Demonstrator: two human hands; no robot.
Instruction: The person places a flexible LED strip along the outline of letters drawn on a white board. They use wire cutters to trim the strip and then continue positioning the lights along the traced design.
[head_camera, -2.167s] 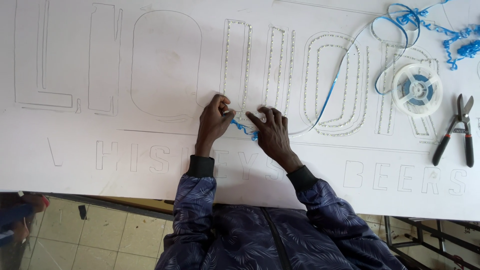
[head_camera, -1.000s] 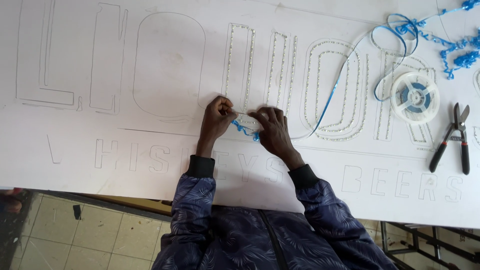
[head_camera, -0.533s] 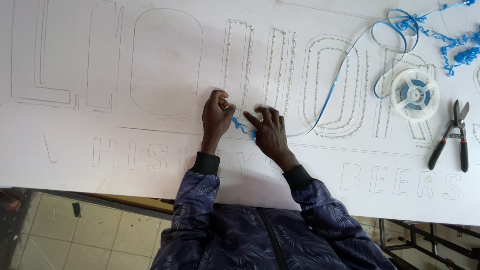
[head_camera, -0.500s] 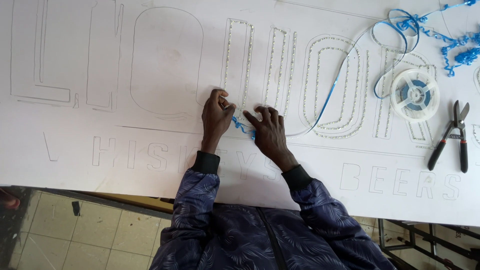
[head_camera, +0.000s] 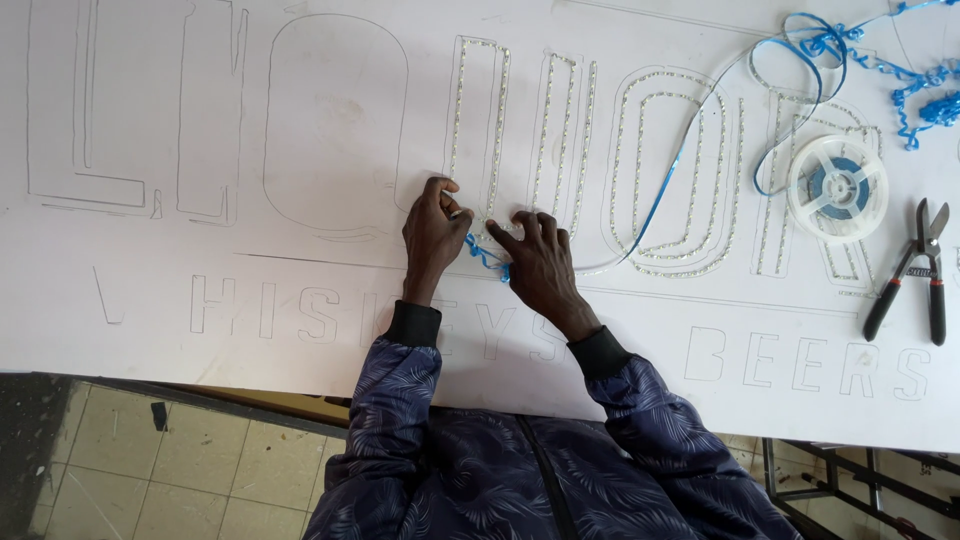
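A large white sign board (head_camera: 250, 300) with outlined block letters lies flat in front of me. Rows of small lights fill the grooves of the middle letters. My left hand (head_camera: 432, 232) presses fingertips onto the light strip at the bottom of one letter. My right hand (head_camera: 535, 265) rests beside it, fingers spread on the board, pinching a blue backing tape (head_camera: 487, 252) between the hands. The blue tape (head_camera: 680, 165) runs up and right across the letters to a tangle at the top right.
A clear plastic reel (head_camera: 836, 188) with a blue core sits at the right. Black-handled cutters (head_camera: 915, 268) lie further right. Curled blue tape scraps (head_camera: 925, 95) lie at the top right corner. Tiled floor (head_camera: 180, 460) shows below the board's near edge.
Both hands stay at the bottom of the same letter; the fingers have shifted slightly along the strip. The view moved a little.
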